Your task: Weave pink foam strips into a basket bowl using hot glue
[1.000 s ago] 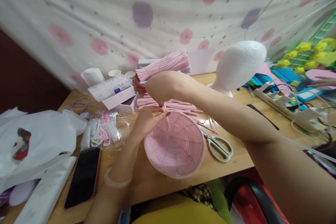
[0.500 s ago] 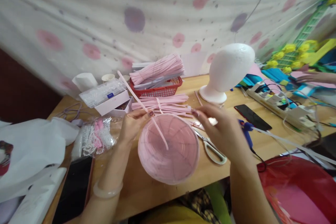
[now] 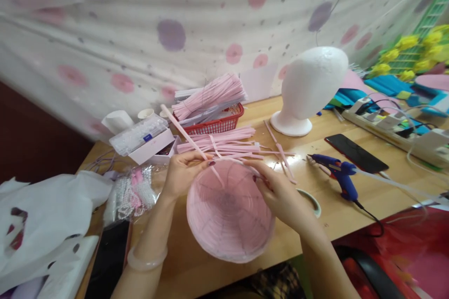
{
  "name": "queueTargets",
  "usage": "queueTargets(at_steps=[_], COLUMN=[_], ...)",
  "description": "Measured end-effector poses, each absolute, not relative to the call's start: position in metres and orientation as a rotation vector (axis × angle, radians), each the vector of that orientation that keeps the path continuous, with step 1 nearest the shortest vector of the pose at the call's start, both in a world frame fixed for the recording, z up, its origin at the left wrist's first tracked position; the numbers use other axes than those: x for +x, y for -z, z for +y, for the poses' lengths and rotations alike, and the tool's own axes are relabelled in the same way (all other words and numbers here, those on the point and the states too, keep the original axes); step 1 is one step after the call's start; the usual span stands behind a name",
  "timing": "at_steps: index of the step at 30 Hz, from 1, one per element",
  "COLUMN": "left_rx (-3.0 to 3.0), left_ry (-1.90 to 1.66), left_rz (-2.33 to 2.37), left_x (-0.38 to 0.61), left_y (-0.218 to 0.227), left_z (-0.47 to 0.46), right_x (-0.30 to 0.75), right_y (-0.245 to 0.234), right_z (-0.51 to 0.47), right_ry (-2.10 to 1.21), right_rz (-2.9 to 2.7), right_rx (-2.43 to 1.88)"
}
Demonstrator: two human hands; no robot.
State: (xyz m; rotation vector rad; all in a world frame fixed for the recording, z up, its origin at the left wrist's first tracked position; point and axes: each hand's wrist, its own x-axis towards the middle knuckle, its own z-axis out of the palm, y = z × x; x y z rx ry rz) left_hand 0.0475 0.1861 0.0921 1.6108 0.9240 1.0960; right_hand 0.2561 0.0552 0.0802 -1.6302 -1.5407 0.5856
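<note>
A round pink bowl-shaped piece [image 3: 229, 215], built up in rings with spoke lines inside, is tilted toward me over the table's front part. My left hand [image 3: 185, 173] is closed at its far rim, thumb and finger pinching a pink pipe cleaner [image 3: 184, 131] that slants up to the left and down into the bowl. On the far right of the rim, my right hand [image 3: 277, 191] is closed with fingers pressed on the edge. Scissors [image 3: 312, 201] lie partly hidden under my right hand.
Pink pipe cleaner bundles [image 3: 231, 142] lie before a red basket [image 3: 213, 126]. A white foam head [image 3: 308, 84] stands at the back right, near a blue glue gun [image 3: 336, 170], a phone [image 3: 356, 153] and a power strip [image 3: 396, 131]. Bagged beads [image 3: 136, 191] lie left.
My right hand has come down onto the bowl's rim from the right. The view has shifted, showing the whole glue gun. Another person's hand at the far right is out of view.
</note>
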Motion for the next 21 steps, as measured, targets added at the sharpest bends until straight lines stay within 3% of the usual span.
queueTargets(at_steps=[21], left_rx=[1.696], left_ry=[-1.154], left_rz=[1.0], left_x=[0.0401], left_y=[-0.0877], left_z=[0.1784], right_x=[0.2551], right_y=[-0.0805], right_z=[0.0562], right_ry=[-0.59], right_rz=[-1.545], right_rx=[-1.635])
